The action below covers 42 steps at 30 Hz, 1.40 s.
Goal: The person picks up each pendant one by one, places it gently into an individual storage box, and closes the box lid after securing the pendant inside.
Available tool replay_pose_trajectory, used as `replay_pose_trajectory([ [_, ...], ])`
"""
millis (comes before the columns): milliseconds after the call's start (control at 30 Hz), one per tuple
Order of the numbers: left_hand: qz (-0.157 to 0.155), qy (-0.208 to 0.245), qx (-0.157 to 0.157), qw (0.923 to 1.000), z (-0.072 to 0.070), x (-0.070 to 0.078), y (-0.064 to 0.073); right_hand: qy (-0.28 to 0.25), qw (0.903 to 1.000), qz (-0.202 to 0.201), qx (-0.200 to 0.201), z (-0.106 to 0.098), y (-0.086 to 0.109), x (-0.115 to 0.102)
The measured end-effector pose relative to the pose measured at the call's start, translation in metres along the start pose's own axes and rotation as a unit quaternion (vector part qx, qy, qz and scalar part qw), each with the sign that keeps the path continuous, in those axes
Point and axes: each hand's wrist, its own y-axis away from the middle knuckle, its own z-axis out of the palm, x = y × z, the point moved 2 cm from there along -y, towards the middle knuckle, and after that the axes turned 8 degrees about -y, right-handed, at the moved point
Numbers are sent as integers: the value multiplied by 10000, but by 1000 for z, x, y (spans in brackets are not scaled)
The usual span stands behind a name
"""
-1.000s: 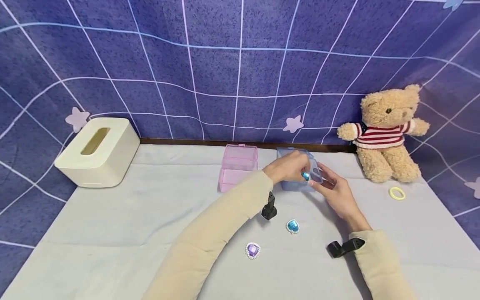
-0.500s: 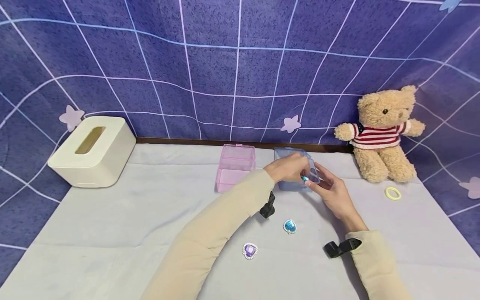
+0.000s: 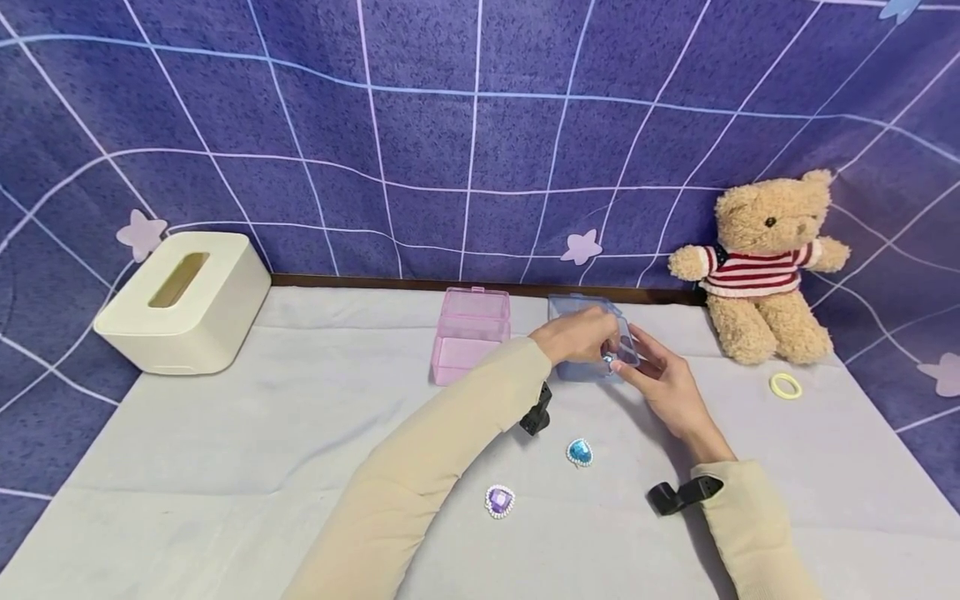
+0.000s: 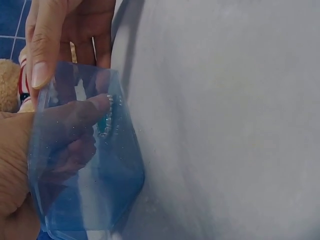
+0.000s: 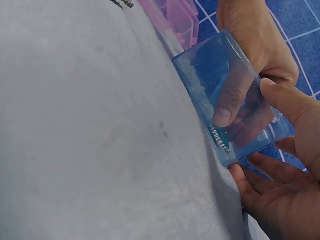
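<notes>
My left hand [image 3: 577, 332] reaches down inside a see-through blue plastic box [image 3: 573, 372] whose lid stands open at the back. Through the box wall in the left wrist view, thumb and curled fingers pinch a blue heart-shaped gem [image 4: 104, 124] edged with white beads, low in the box. My right hand [image 3: 671, 396] grips the box's right end, thumb at the rim and fingers outside. A second blue heart gem [image 3: 580, 452] and a purple heart gem [image 3: 499, 501] lie on the cloth in front.
An open pink plastic box [image 3: 471, 354] stands left of the blue one, partly behind the left sleeve. A cream tissue box [image 3: 187, 308] sits at far left. At right are a teddy bear [image 3: 765, 275] and a yellow ring [image 3: 785, 386].
My left hand has lowered the blue heart gem from near the rim to inside the blue box. The right hand keeps its hold on the box. The head view has shifted slightly.
</notes>
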Motion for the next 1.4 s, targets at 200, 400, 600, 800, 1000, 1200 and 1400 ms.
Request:
replay_pose_trajectory([
  [200,151,132,127,9997,-4,0,5,-14,10000,-44,7,1,0,0],
  [400,113,401,542,9977,-20,-1,20,189,9998,-7,66,0,2,-1],
  [600,249,207,979,9947,-36,9,40,240,9997,-78,61,-2,2,-5],
  [800,577,350,1249,9899,-43,31,71,96,9998,-178,-23,1,1,-6],
  [1000,631,-3,650,9959,-29,56,109,77,9999,-120,-47,4,1,-7],
  [1200,618,-215,390,9971,-8,65,129,223,9997,-61,-26,6,1,-6],
  [1400,627,146,249,9976,11,57,129,232,9997,-50,76,5,2,-5],
])
